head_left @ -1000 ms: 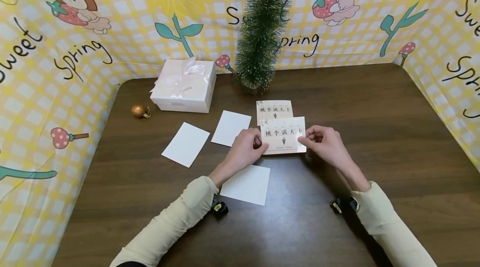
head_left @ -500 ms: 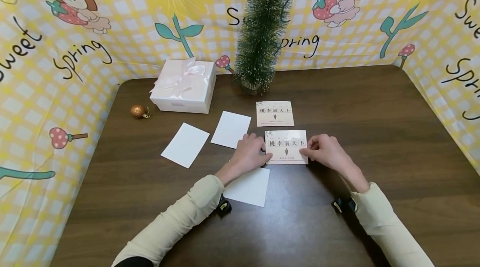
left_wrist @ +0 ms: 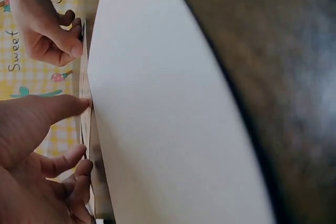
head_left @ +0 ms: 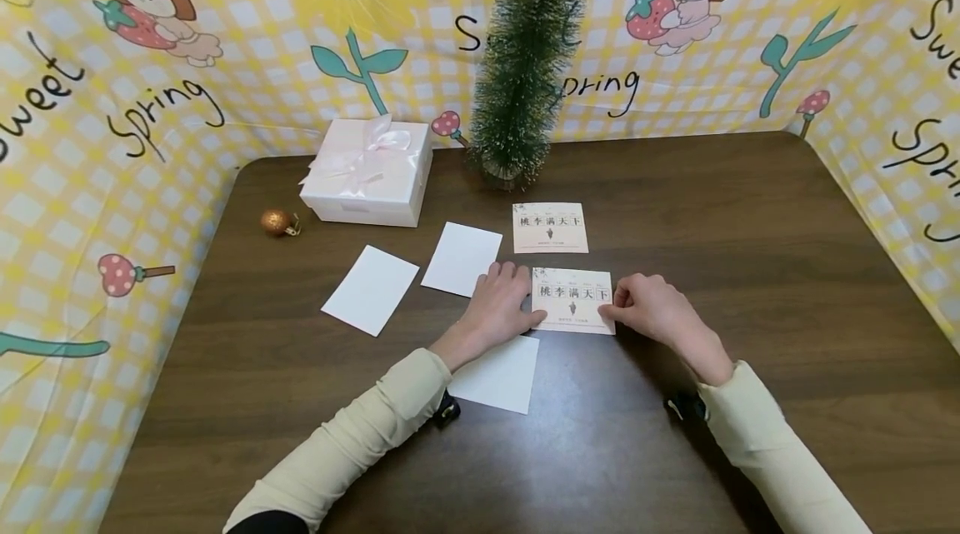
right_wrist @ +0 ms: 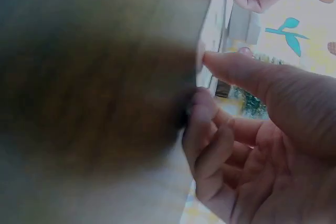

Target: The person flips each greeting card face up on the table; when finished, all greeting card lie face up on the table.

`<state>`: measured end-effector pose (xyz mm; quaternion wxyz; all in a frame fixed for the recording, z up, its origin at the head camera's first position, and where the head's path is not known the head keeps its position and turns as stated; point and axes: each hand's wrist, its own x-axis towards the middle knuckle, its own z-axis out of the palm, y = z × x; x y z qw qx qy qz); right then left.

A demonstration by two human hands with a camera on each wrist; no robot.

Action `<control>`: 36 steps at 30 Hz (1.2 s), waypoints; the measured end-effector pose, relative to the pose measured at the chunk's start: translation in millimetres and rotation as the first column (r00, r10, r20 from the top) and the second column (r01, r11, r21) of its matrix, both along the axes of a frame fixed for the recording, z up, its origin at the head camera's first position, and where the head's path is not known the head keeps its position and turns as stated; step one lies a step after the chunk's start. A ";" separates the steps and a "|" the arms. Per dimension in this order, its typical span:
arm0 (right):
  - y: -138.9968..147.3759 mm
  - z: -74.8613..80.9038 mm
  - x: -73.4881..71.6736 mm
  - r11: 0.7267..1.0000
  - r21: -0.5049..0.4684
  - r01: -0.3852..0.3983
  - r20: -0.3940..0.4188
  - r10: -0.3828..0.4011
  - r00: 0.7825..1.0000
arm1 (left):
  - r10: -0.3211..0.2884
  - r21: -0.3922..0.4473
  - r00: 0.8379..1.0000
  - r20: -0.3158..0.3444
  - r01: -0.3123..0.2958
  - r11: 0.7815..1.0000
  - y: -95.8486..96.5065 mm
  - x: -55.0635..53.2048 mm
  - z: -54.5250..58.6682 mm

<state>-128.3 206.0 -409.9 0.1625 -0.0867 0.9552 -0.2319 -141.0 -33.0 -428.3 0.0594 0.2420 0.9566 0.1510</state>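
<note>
Fingers of my left hand [head_left: 493,303] are reaching out loosely straight, the thumb touching the printed card [head_left: 573,301] at its lower left corner. The card is lying print side up between my hands. On my right hand [head_left: 657,307], the thumb is touching its right side and the fingers are curling by the edge; whether they're pinching it, I cannot tell.

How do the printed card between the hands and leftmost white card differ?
The printed card bears characters; the white card looks blank. The right hand touches the printed card; the white card lies untouched. In the head view, the printed card sits nearly straight; the white card slants. Both are four-sided.
</note>
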 end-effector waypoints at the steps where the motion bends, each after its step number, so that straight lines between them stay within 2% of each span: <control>1: -0.5 2.0 0.3 1.000 -0.005 -0.002 0.002 0.002 1.000 | -0.005 0.007 1.000 -0.010 0.005 1.000 -1.7 -0.4 0.2; 3: -1.5 6.7 0.9 1.000 -0.025 -0.002 -0.006 0.002 1.000 | -0.017 0.037 1.000 -0.022 0.018 0.999 -7.3 -2.3 0.9; 6: -6.7 14.8 -1.6 0.998 -0.068 -0.007 -0.071 0.002 0.997 | -0.026 0.093 0.999 -0.039 0.030 0.995 -22.5 -9.2 3.2; 9: -20.3 21.6 -8.5 0.993 -0.102 -0.052 -0.169 0.035 0.985 | -0.018 0.077 0.997 -0.078 0.024 0.997 -45.4 -21.4 5.0; 13: -48.4 24.6 -18.3 0.984 -0.085 -0.156 -0.273 0.127 0.953 | -0.008 -0.017 0.992 -0.123 0.006 1.000 -77.5 -37.7 4.2; 17: -80.6 20.9 -25.6 0.962 0.004 -0.272 -0.340 0.257 0.905 | -0.013 -0.083 0.994 -0.113 0.004 0.997 -100.5 -47.2 3.2; 21: -111.2 15.3 -29.9 0.915 0.116 -0.386 -0.356 0.401 0.844 | -0.019 -0.136 0.996 -0.089 0.007 0.991 -111.4 -52.6 2.3; 25: -134.9 9.8 -32.7 0.862 0.207 -0.463 -0.325 0.507 0.798 | -0.032 -0.206 0.999 -0.038 0.024 0.978 -113.9 -57.4 2.3; 28: -147.3 7.1 -34.8 0.836 0.232 -0.497 -0.297 0.547 0.783 | -0.048 -0.248 0.999 -0.012 0.044 0.968 -114.3 -61.3 3.8; 31: -156.0 6.1 -36.5 0.823 0.254 -0.508 -0.270 0.565 0.780 | -0.062 -0.264 0.998 -0.017 0.055 0.963 -114.5 -65.6 6.9; 34: -162.6 6.5 -38.1 0.812 0.283 -0.509 -0.263 0.577 0.774 | -0.061 -0.257 0.998 -0.026 0.053 0.965 -115.0 -69.1 11.3; 36: -166.2 7.1 -39.1 0.803 0.313 -0.507 -0.274 0.588 0.761 | -0.061 -0.252 0.998 -0.030 0.051 0.966 -116.0 -70.5 14.1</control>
